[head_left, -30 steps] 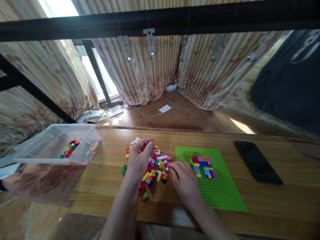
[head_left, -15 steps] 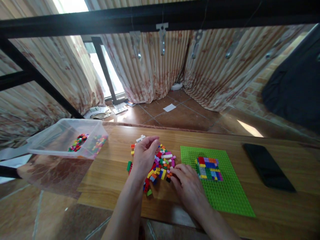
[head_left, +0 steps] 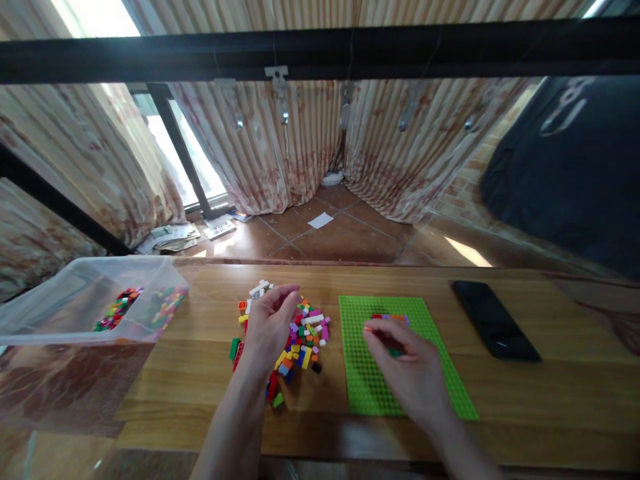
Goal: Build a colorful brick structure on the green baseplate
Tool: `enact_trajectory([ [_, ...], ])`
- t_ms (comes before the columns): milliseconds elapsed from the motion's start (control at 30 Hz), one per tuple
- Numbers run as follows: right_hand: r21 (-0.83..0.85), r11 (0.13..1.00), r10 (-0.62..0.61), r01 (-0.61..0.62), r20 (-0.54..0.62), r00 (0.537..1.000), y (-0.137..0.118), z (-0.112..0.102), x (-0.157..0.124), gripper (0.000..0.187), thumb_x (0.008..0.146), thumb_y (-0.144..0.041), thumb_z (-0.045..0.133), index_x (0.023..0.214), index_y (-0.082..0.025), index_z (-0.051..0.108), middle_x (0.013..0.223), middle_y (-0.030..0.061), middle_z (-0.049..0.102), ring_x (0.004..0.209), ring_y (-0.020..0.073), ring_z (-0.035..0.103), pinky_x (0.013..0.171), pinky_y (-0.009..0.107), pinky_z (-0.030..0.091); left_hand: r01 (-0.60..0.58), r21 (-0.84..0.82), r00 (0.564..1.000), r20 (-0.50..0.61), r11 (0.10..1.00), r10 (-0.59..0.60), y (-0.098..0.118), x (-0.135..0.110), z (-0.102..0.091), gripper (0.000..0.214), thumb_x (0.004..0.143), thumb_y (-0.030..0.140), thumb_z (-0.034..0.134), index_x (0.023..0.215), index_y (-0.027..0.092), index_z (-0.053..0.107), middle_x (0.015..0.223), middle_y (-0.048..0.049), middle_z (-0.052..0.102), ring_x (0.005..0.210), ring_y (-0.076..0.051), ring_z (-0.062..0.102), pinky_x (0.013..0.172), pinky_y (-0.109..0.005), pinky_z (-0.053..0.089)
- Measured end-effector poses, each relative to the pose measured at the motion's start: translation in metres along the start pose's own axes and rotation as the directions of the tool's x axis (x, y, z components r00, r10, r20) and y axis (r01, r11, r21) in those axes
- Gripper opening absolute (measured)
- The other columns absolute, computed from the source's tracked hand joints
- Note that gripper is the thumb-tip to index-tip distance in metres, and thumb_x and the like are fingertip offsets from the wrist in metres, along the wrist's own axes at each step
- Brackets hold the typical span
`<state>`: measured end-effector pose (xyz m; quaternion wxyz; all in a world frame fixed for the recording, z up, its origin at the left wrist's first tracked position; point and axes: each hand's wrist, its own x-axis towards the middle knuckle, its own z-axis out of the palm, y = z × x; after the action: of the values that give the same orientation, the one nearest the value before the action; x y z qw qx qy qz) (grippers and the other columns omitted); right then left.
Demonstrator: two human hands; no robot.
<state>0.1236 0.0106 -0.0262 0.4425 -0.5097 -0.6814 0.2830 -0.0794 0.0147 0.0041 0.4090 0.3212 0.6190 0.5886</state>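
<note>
My right hand (head_left: pixel 413 360) is over the green baseplate (head_left: pixel 360 380), thumb and fingertips pinched on a small orange brick (head_left: pixel 369 328). Beneath it, mostly hidden by the fingers, is a flat build of coloured bricks (head_left: pixel 393 318), only its far edge and a bit of green showing. My left hand (head_left: pixel 270 327) hovers above the left part of a heap of loose bricks (head_left: pixel 305 337). Its fingers are bent, with thumb and forefinger tips close together; whatever may be between them cannot be made out.
A black phone (head_left: pixel 493 320) lies right of the baseplate. At the left table end stands a clear plastic bin (head_left: pixel 65 297) with more bricks inside. A dark metal bar (head_left: pixel 320 53) with hanging clips crosses above, and curtains (head_left: pixel 280 153) hang behind the table (head_left: pixel 190 380).
My right hand has moved from the edge of the brick heap rightward to over the baseplate, carrying the orange brick. My left hand keeps its pose over the heap. The camera view has shifted.
</note>
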Motion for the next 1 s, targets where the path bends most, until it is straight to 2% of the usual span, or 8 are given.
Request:
enact_trajectory([
  [100,0.003,0.991,0.132,-0.132,-0.133,0.982,0.021,-0.031,0.013,0.024,0.081,-0.038,0.061,0.093,-0.019,0.07,0.087,0.006,0.072,0.075,0.0184,0.067,0.068,0.03,0.055,0.02,0.007,0.999,0.03,1.0,-0.02,-0.006,0.0,0.005,0.035,0.065,0.035,0.071,0.091,0.012,0.07,0.074,-0.002,0.068,0.06,-0.011,0.058,0.058,-0.021,0.045],
  [167,-0.064,0.982,0.165,-0.178,-0.176,0.971,0.034,-0.048,0.019,0.026,0.08,-0.038,0.06,0.092,-0.017,0.071,0.087,0.0082,0.072,0.076,0.0202,0.068,0.07,0.033,0.056,0.021,0.026,0.998,0.066,0.999,-0.022,-0.012,0.0,0.01,0.034,0.067,0.035,0.07,0.091,0.012,0.069,0.075,-0.0026,0.068,0.063,-0.012,0.059,0.059,-0.022,0.047],
  [300,-0.271,0.949,0.126,-0.16,-0.138,0.982,0.051,-0.064,0.019,0.025,0.08,-0.037,0.056,0.087,-0.019,0.072,0.086,0.0082,0.073,0.074,0.0212,0.068,0.07,0.034,0.055,-0.01,0.104,0.982,0.188,0.994,-0.01,-0.026,-0.005,0.027,0.032,0.074,0.036,0.065,0.096,0.013,0.067,0.077,-0.0035,0.067,0.067,-0.014,0.061,0.06,-0.024,0.047],
  [467,-0.358,0.928,0.094,-0.101,-0.037,0.995,0.054,-0.061,0.013,0.024,0.082,-0.032,0.051,0.087,-0.019,0.071,0.088,0.0075,0.073,0.076,0.0205,0.068,0.067,0.032,0.053,-0.112,0.228,0.936,0.351,0.967,0.025,-0.037,-0.024,0.053,0.026,0.079,0.029,0.057,0.096,0.013,0.068,0.076,-0.0049,0.066,0.068,-0.015,0.059,0.061,-0.024,0.045],
  [600,-0.344,0.933,0.113,-0.106,0.002,0.994,0.053,-0.056,0.013,0.023,0.082,-0.029,0.05,0.09,-0.02,0.07,0.088,0.0062,0.072,0.075,0.0196,0.067,0.069,0.032,0.052,-0.165,0.31,0.912,0.41,0.936,0.025,-0.045,-0.036,0.067,0.028,0.081,0.027,0.053,0.102,0.015,0.067,0.078,-0.0047,0.067,0.065,-0.014,0.058,0.059,-0.024,0.044],
  [733,-0.32,0.936,0.15,-0.148,-0.017,0.989,0.054,-0.052,0.014,0.023,0.081,-0.027,0.051,0.093,-0.018,0.069,0.087,0.0071,0.072,0.073,0.0199,0.068,0.069,0.033,0.053,-0.197,0.375,0.899,0.439,0.906,0.014,-0.047,-0.039,0.072,0.029,0.082,0.026,0.051,0.104,0.014,0.067,0.075,-0.0047,0.066,0.065,-0.015,0.058,0.059,-0.025,0.043],
  [1000,-0.299,0.944,0.148,-0.142,-0.001,0.989,0.049,-0.05,0.013,0.021,0.081,-0.027,0.051,0.092,-0.02,0.068,0.086,0.0066,0.073,0.074,0.0203,0.069,0.071,0.034,0.054,-0.21,0.4,0.893,0.45,0.892,0.009,-0.047,-0.036,0.071,0.028,0.083,0.026,0.05,0.101,0.015,0.067,0.077,-0.0049,0.067,0.067,-0.016,0.059,0.059,-0.025,0.042],
])
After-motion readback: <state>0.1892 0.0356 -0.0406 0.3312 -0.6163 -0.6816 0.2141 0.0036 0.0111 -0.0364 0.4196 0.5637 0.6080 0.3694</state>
